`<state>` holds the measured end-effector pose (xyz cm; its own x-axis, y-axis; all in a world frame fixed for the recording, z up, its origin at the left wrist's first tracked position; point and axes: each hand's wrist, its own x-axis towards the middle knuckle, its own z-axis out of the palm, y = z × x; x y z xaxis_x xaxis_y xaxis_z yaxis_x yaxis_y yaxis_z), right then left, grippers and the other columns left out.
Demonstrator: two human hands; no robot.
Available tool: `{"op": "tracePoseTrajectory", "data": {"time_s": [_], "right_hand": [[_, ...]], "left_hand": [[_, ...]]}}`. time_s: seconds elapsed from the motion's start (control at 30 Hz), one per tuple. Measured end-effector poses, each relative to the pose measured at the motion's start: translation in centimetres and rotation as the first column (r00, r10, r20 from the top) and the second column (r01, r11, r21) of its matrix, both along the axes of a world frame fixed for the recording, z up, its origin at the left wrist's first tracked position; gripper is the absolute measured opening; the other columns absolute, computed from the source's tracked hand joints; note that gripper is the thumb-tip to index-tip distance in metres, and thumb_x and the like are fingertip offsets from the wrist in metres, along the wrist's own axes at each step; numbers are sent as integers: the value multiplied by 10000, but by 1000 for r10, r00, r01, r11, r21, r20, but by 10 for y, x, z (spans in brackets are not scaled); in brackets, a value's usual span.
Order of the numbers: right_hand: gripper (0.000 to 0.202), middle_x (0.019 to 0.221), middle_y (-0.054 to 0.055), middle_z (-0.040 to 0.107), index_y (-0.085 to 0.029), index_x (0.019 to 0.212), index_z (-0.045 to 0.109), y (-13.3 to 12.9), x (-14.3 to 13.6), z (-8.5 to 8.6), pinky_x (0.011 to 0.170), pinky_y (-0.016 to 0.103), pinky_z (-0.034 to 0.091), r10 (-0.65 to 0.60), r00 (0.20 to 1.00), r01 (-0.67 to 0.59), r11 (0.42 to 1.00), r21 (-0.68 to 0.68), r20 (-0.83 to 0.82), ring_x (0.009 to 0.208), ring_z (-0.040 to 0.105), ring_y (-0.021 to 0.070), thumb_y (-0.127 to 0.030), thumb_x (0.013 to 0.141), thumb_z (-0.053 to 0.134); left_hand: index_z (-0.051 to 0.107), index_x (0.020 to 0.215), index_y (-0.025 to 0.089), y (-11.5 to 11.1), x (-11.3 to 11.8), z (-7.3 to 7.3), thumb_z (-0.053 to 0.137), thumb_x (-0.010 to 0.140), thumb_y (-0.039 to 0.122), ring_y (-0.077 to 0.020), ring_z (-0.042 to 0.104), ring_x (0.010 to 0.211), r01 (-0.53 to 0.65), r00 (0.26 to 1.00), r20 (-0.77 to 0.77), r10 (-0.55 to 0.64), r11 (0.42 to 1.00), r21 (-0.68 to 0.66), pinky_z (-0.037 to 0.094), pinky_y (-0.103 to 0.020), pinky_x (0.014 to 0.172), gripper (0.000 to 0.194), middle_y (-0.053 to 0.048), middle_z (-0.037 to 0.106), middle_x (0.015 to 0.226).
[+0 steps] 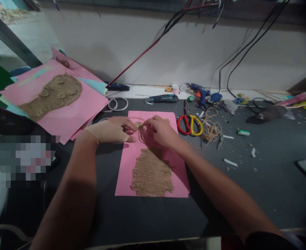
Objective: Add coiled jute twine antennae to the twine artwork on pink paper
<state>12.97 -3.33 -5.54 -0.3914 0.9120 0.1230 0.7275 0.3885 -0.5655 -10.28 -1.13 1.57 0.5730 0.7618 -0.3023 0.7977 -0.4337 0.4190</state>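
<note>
A pink sheet of paper lies on the dark table with a block of brown twine rows on its lower half. Above that block sits a small round twine coil, with loose loops of twine trailing below it. My left hand, in a beige wrap around palm and wrist, holds the coil's left side with its fingertips; its thumb points toward the paper. From the right, my right hand is curled, its fingers pinching twine at the coil's edge. The fingers partly hide the contact.
Scissors with red and yellow handles lie right of the paper beside tangled twine. Behind are a utility knife and a blue glue gun. Pink sheets bearing a twine-covered shape are stacked left, near grey rings.
</note>
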Motion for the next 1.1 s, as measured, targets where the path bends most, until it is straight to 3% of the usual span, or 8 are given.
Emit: {"op": "tracePoseTrajectory", "data": {"time_s": [0.1, 0.2, 0.4, 0.6, 0.73, 0.83, 1.1], "right_hand": [[345, 1323, 120, 623, -239, 1191, 781, 0, 1, -2, 840, 337, 435, 10, 998, -11, 1000, 20, 60, 1052, 616, 235, -123, 973, 540], [277, 1296, 110, 630, -235, 1111, 797, 0, 0, -2, 847, 342, 435, 7, 997, -8, 1000, 17, 74, 1066, 612, 237, -155, 976, 568], [145, 1167, 107, 658, -183, 980, 767, 1, -2, -2, 815, 326, 421, -34, 997, 32, 999, 27, 73, 977, 612, 212, -160, 946, 628], [88, 1123, 112, 674, -166, 916, 743, 2, -3, -1, 811, 325, 413, -55, 996, 53, 998, 26, 72, 965, 612, 214, -183, 939, 660], [115, 1030, 97, 690, -167, 950, 732, 3, -2, 1, 807, 325, 408, -72, 996, 71, 997, 10, 52, 937, 608, 216, -221, 978, 634], [127, 1031, 92, 697, -163, 999, 722, 4, 0, 1, 809, 317, 403, -78, 996, 77, 997, 18, 40, 939, 604, 211, -160, 978, 596], [142, 1027, 83, 708, -159, 1023, 757, 10, 5, -3, 808, 311, 441, -67, 997, 66, 998, -21, -36, 857, 616, 179, -126, 927, 658]], "left_hand": [[769, 1193, 254, 2, -9, 5, 687, 778, 559, -249, 666, 1070, -148, 989, -31, 148, 989, -5, 499, -341, 942, 522, -61, 734, 1244], [760, 1229, 236, 5, -13, 7, 693, 774, 545, -261, 675, 1016, -250, 960, -130, 247, 968, -4, 514, -351, 877, 554, -72, 753, 1172], [769, 1175, 237, 14, -13, -10, 715, 759, 521, -250, 691, 936, -237, 966, -102, 238, 971, 25, 530, -350, 841, 507, -61, 779, 1035], [780, 1115, 227, 17, -7, -19, 711, 753, 403, -251, 694, 956, -258, 965, -25, 260, 963, 74, 542, -364, 848, 409, -72, 785, 1051], [782, 1100, 232, 17, -5, -25, 706, 755, 342, -246, 691, 976, -263, 964, 52, 260, 961, 85, 547, -371, 887, 369, -71, 786, 1102], [782, 1105, 232, 18, -4, -30, 697, 749, 314, -230, 691, 989, -265, 961, 109, 255, 960, 91, 541, -358, 922, 375, -63, 783, 1123], [786, 1114, 186, 18, -3, -31, 689, 736, 307, -236, 681, 981, -261, 959, 135, 248, 961, 87, 539, -374, 927, 409, -96, 773, 1111]]}}
